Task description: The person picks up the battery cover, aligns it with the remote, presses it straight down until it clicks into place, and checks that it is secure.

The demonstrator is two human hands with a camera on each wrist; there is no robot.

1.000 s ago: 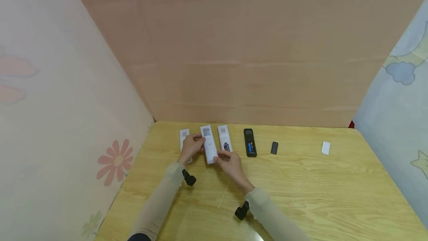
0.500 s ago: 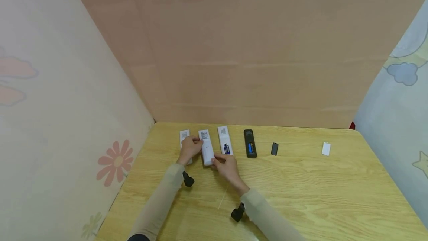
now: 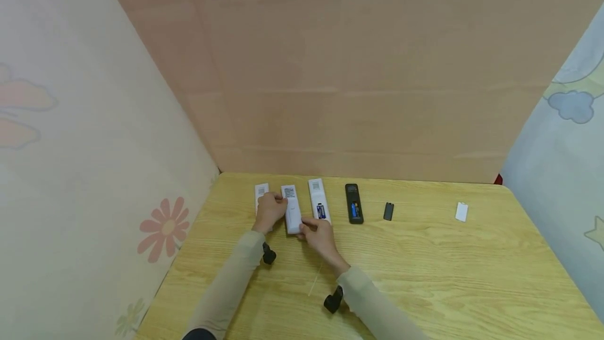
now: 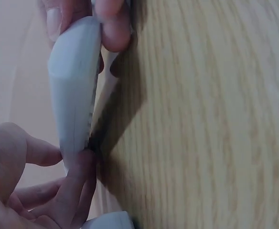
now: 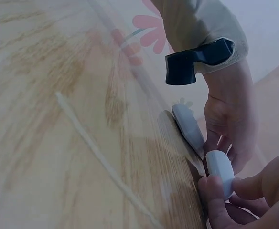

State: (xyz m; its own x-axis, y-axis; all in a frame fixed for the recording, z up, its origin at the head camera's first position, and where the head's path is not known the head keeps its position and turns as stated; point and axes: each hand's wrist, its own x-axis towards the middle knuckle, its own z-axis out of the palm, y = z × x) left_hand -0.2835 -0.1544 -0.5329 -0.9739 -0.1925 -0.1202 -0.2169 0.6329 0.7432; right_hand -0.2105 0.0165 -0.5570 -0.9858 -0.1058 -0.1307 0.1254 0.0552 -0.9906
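Note:
Both hands hold a white remote control [image 3: 292, 213] with its back side up. My left hand [image 3: 270, 211] pinches its left edge between thumb and fingers, also plain in the left wrist view. At the near right corner, the thumb and fingers of my right hand [image 3: 321, 237] grip its end. In the left wrist view the remote [image 4: 72, 90] is just off the wood, its button side facing down. Left of it lies another white remote [image 3: 261, 191], partly hidden by my left hand. On the right is a white remote [image 3: 317, 191] with batteries [image 3: 321, 211] showing in its uncovered compartment.
Farther right lie a black remote [image 3: 352, 193] with batteries showing, a small black battery cover [image 3: 388, 211] and a white battery cover [image 3: 461, 212]. A thin pale stick [image 3: 315, 279] lies nearer the front of the wooden table [image 3: 448, 277]. Walls stand left, right and behind.
The held white remote has come down and slightly left toward the table, and my right hand has moved left with it. My left hand has barely moved, its grip kept.

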